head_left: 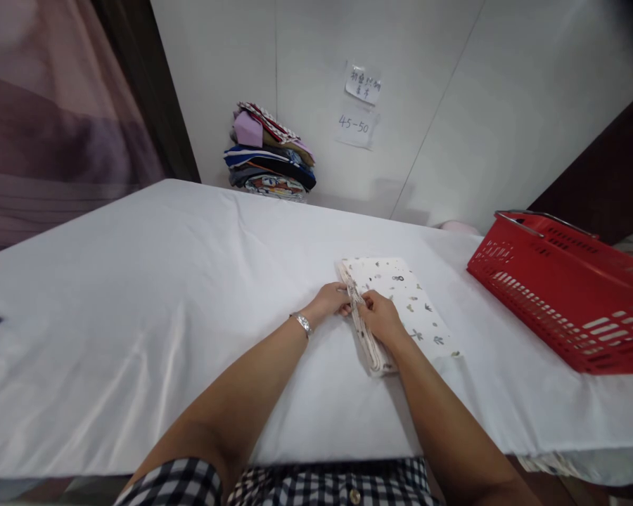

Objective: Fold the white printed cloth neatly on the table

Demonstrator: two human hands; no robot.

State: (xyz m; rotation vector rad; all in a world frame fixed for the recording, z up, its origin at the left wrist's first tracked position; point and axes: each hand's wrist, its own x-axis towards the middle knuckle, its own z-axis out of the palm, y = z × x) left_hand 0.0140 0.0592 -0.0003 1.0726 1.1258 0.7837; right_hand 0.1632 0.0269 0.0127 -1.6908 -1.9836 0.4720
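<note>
Cloth is what we are handling: a folded cloth (401, 302), cream-white and dotted with small dark prints, is lying flat on the white table sheet (137, 295), a little right of the middle and near our edge of the table. We are pinching its layered left edge with both hands. Our left hand (331, 301) is coming in from the left with its fingers closed on that edge, and our right hand (380, 318) is resting on top of the cloth just beside it, its fingertips gripping the same stacked layers, so the 2 hands are nearly touching each other. We are wearing a silver bracelet (302, 323) on the left wrist, and both bare forearms are stretching out over the sheet from the bottom of the view, where a black-and-white checked garment (274, 485) is showing. To the right of the cloth, well apart from it, a red plastic basket (564, 295) with slotted walls and a metal handle is sitting on the table. At the far side, against the pale wall, a stack of folded fabrics (270, 156) in mixed colours is standing. On the wall right of that stack, 2 paper notes (359, 105) are hanging one above the other, the lower one reading 45-50. A pinkish curtain (47, 112) is filling the upper left corner.
</note>
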